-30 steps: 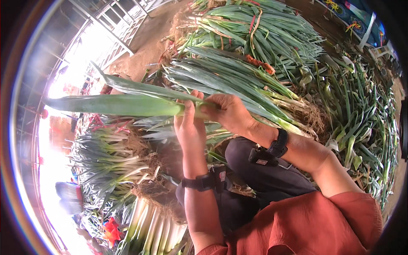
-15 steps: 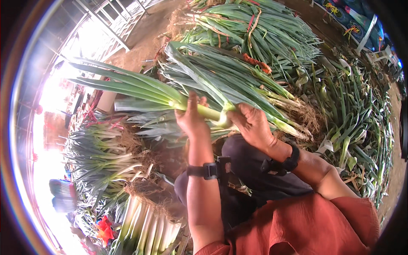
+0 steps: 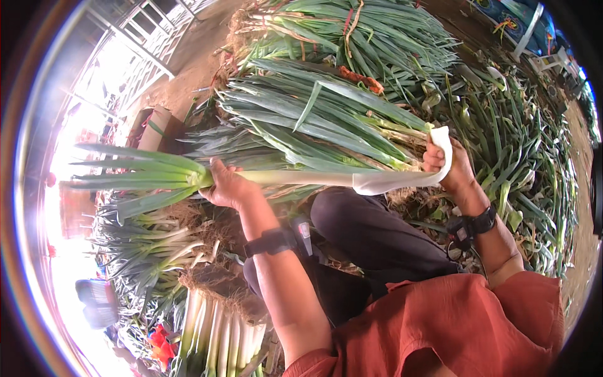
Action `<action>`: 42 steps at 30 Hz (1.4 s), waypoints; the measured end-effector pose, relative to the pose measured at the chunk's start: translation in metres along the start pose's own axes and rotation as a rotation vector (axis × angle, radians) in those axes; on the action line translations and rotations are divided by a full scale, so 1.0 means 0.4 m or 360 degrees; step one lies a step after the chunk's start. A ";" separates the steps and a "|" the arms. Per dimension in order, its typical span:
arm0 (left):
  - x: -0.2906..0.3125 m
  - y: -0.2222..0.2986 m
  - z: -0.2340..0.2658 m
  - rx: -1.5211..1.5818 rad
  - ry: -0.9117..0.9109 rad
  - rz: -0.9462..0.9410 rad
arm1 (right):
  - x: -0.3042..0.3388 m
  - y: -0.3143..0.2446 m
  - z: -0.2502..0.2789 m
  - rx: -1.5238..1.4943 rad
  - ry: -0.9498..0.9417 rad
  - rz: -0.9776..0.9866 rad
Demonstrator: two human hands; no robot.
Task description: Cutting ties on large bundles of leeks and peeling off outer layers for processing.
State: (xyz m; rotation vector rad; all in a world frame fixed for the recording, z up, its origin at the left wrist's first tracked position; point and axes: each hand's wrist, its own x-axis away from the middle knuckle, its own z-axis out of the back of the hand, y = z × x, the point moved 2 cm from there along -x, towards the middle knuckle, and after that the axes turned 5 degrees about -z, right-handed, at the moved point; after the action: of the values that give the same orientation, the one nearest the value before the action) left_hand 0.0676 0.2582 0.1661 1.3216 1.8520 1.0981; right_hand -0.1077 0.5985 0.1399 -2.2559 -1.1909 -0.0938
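Observation:
A long leek [image 3: 301,178] lies across my lap area, held level in the air. My left hand [image 3: 227,182] is closed round its stalk just below the fan of green leaves [image 3: 147,176], which points left. On the right, my right hand [image 3: 453,162] grips an outer leaf [image 3: 445,147] peeled away from the stalk. Its white sheath bends in a curve from the stalk's right end up into my fingers. The green part of that leaf trails up and left, its tip folded down. The root end is hidden by the loose sheath.
A pile of leeks with roots [image 3: 326,119] lies just ahead, a tied bundle [image 3: 377,31] beyond it. Loose stripped leaves [image 3: 515,163] heap up on the right. Leeks with bare white stalks [image 3: 217,333] and more rooted leeks [image 3: 151,245] lie at the left.
My hands have moved far apart, the left one leftward along with the leek, the right one rightward and up. The outer leaf has peeled down the stalk, baring its white length.

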 end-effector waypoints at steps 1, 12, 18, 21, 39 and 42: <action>-0.003 -0.002 0.001 0.0031 0.0034 0.0034 | 0.000 -0.022 0.026 0.0055 0.0019 0.0057; -0.034 -0.036 0.025 0.0041 0.0109 0.0207 | 0.111 -0.097 0.129 0.0215 0.0124 -0.0247; -0.037 -0.080 0.019 -0.0172 0.0214 0.0547 | 0.200 -0.131 0.103 0.0404 -0.0048 -0.0324; -0.043 -0.100 0.025 -0.0154 0.0201 0.0665 | 0.239 -0.132 0.110 0.0355 0.0003 -0.0454; -0.175 -0.002 0.001 -0.0242 0.0182 0.0065 | 0.070 -0.160 0.125 0.3216 0.0320 0.1156; -0.199 -0.012 0.022 -0.0150 0.0097 0.0126 | -0.047 0.033 -0.063 0.3175 -0.0462 0.1351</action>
State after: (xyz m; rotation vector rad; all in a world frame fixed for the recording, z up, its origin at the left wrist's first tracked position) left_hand 0.0982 0.1844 0.1587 1.3304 1.7811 1.2644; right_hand -0.1037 0.5659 0.1488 -0.6728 0.0515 1.1793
